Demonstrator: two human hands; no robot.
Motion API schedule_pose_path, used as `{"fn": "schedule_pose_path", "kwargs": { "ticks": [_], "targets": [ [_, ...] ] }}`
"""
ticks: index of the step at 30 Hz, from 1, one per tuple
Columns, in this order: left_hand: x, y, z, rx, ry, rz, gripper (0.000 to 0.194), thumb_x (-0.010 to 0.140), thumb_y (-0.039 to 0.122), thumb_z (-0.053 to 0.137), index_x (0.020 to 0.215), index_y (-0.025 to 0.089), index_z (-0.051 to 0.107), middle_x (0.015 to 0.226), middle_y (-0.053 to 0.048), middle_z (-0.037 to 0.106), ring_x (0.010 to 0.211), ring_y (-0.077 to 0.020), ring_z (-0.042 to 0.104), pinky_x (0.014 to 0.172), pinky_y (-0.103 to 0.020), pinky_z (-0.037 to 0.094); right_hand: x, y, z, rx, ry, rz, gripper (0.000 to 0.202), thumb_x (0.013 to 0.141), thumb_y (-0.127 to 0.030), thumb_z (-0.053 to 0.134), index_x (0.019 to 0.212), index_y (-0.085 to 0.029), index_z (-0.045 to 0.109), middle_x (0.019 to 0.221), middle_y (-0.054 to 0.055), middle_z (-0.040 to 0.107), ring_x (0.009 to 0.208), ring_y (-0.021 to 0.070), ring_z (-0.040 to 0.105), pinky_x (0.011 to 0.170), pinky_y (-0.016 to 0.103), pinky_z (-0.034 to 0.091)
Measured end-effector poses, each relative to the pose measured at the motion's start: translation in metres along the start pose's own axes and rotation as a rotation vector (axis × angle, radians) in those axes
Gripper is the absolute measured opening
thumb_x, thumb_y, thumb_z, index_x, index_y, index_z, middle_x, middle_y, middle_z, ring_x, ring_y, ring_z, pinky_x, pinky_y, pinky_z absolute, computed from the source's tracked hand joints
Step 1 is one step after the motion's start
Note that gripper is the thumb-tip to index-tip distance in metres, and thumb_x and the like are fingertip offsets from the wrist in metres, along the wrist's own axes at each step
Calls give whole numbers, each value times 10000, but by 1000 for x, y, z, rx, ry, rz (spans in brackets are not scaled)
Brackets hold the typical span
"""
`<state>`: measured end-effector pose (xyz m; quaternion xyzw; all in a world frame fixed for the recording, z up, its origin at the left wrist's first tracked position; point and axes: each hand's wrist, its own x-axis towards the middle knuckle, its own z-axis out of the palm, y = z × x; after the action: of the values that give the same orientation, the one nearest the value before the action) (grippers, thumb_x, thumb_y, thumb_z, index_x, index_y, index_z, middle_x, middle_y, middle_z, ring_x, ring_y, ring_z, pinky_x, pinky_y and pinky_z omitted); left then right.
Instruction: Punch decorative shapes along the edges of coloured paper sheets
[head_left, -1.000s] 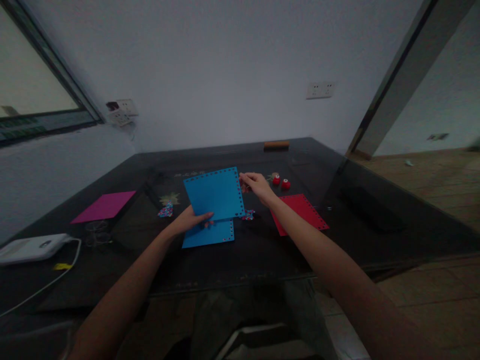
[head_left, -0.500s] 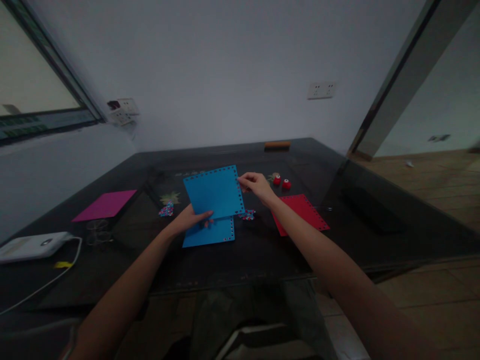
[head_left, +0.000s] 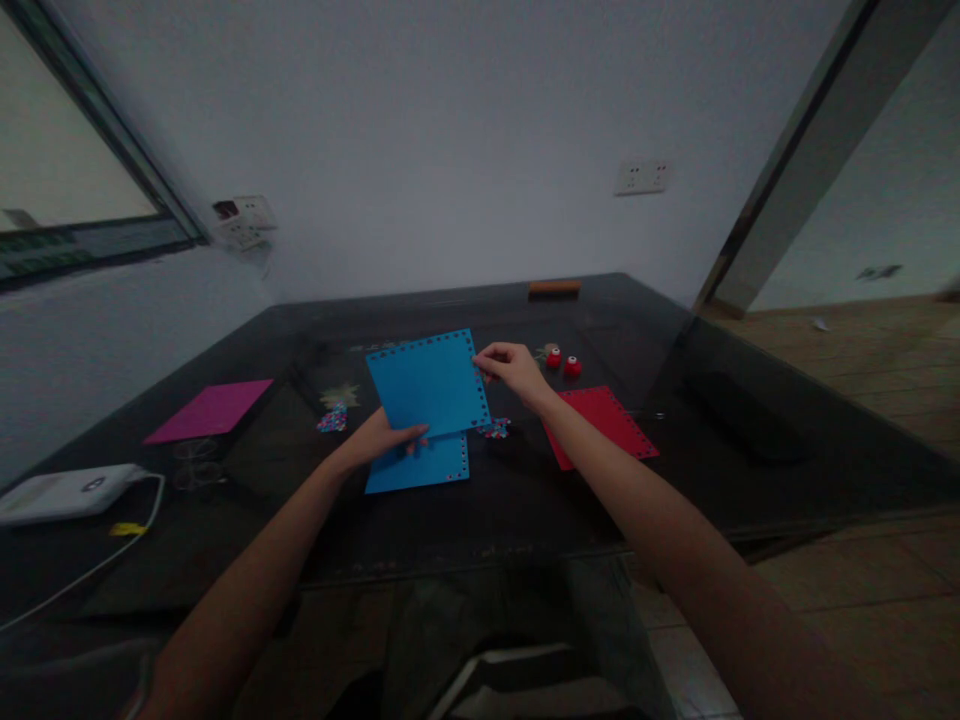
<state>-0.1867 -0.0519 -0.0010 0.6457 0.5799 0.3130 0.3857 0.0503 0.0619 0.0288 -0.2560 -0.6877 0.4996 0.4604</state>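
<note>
A blue sheet (head_left: 427,385) with a row of holes along its top and right edges is held up, tilted, above the table. My left hand (head_left: 386,437) grips its lower left part, the thumb in front and the other fingers mostly behind. My right hand (head_left: 514,370) is closed in a pinch at the punched right edge; anything small between its fingertips cannot be made out. Under the raised sheet lies a second blue sheet (head_left: 416,475), also punched along its right side. Small multicoloured pieces (head_left: 496,429) lie just right of the sheets, partly hidden.
On the dark table (head_left: 525,530) lie a red punched sheet (head_left: 604,425), two red knobby items (head_left: 563,362), a magenta sheet (head_left: 214,410), another multicoloured cluster (head_left: 333,418), a coiled clear cord (head_left: 199,470), a white device (head_left: 71,492) with a cable and a brown bar (head_left: 554,289).
Almost nothing differs. Both hands keep their places at the raised blue sheet, with only a very slight shift of the right fingertips and the view.
</note>
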Motion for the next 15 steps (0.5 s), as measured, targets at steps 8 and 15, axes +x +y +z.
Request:
{"fn": "schedule_pose_path", "kwargs": {
  "ticks": [8,15],
  "targets": [
    [-1,2,0,18,-9,-5,343,743,455,637,694,115,651,594,-65,632,541,-144,564,572,-256,458,0,1,0,4,16,3,237,683,-395,674,698,-165,616,575,-27,563,495,87,490,509,239,399],
    [-1,1,2,-25,3,-15,321,725,443,659,703,124,629,656,-89,665,531,-140,561,555,-260,461,0,0,0,3,16,-7,225,692,-387,670,698,-168,616,568,-27,564,504,92,492,515,242,401]
  ]
}}
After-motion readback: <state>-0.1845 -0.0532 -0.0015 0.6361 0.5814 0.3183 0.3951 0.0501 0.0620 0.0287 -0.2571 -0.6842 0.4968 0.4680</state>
